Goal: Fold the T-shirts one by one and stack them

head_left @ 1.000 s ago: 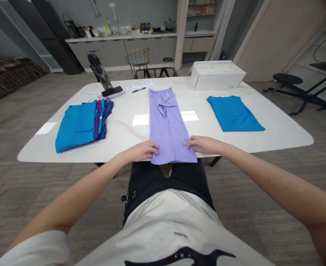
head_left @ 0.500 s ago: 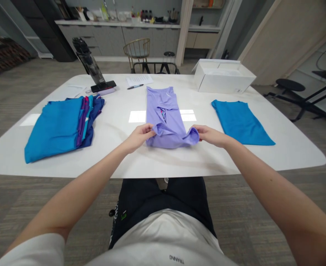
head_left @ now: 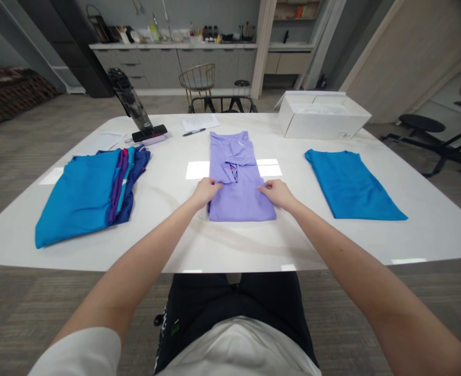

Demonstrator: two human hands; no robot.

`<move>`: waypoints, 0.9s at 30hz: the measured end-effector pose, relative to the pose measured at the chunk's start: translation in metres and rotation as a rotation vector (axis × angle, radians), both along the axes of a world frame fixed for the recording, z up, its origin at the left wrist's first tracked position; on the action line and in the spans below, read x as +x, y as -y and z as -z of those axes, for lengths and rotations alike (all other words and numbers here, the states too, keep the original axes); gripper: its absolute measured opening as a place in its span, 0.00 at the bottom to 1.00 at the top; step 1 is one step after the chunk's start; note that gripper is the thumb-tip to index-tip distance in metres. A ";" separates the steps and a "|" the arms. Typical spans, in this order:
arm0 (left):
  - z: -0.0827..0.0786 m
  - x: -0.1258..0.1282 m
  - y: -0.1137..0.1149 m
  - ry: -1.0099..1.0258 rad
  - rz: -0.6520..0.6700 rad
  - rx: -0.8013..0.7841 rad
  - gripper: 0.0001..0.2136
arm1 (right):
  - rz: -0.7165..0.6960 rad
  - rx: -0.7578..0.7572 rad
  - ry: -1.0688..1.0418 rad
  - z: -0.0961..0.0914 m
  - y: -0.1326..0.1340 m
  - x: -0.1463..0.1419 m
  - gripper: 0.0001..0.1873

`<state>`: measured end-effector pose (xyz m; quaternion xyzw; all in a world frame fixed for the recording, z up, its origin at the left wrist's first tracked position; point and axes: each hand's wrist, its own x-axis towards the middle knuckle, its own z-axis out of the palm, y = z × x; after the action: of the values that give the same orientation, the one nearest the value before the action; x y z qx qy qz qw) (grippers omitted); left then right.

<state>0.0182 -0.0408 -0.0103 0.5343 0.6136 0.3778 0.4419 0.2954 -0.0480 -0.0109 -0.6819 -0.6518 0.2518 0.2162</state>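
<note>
A lavender shirt (head_left: 241,201) lies in the middle of the white table, folded into a narrow strip with its lower end doubled over. At the left side of the fold, my left hand (head_left: 207,192) pinches the cloth between thumb and fingers. My right hand (head_left: 276,193) grips the opposite edge of the same layer. Between the hands, a small patch of coloured print shows through a gap in the fabric. To the right lies a folded blue shirt (head_left: 353,185), apart from both hands. A stack of folded clothes (head_left: 81,193), blue on top, sits at the left.
A black handheld vacuum (head_left: 134,104) stands at the back left of the table (head_left: 167,245). Near it are a pen (head_left: 194,132) and a printed sheet (head_left: 202,122). An open white box (head_left: 322,117) occupies the back right. Chairs stand beyond the far edge.
Both hands have carried the shirt's lower end away from me and laid it flatter over the rest. The raised, curled hem has come down. The camera view has shifted slightly.
</note>
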 end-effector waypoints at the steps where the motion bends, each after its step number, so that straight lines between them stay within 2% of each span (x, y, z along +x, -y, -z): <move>1: -0.004 0.001 -0.002 0.088 0.025 0.043 0.10 | -0.004 0.034 -0.079 -0.001 -0.002 0.001 0.14; 4: -0.016 -0.001 -0.008 0.338 0.075 0.164 0.15 | -0.036 0.168 -0.418 -0.009 -0.007 0.002 0.17; 7: -0.021 -0.004 -0.015 0.400 0.024 0.151 0.25 | -0.021 0.154 -0.621 -0.012 -0.014 0.001 0.22; 9: -0.017 -0.007 -0.021 0.338 -0.021 0.050 0.26 | 0.061 0.061 -0.595 -0.007 -0.021 0.000 0.20; 12: -0.007 -0.010 -0.031 0.195 -0.045 -0.060 0.20 | 0.170 -0.038 -0.423 0.004 -0.031 -0.001 0.14; 14: -0.003 -0.014 -0.037 0.144 0.001 -0.082 0.18 | 0.176 -0.037 -0.284 0.009 -0.037 -0.001 0.11; 17: -0.004 -0.022 -0.046 0.140 0.102 -0.127 0.22 | 0.142 -0.013 -0.131 0.011 -0.043 0.002 0.08; 19: -0.008 -0.027 -0.051 0.159 0.126 -0.169 0.24 | 0.142 0.006 -0.140 0.010 -0.045 0.004 0.08; 22: -0.012 -0.031 -0.056 0.203 0.091 -0.205 0.26 | 0.153 0.048 -0.283 0.013 -0.048 0.007 0.10; 27: -0.015 -0.036 -0.056 0.223 0.038 -0.273 0.22 | 0.145 0.030 -0.359 0.019 -0.050 0.009 0.15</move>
<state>-0.0175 0.0155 0.0048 0.4357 0.5961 0.3394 0.5828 0.3048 0.0018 -0.0301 -0.6681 -0.5555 0.3432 0.3568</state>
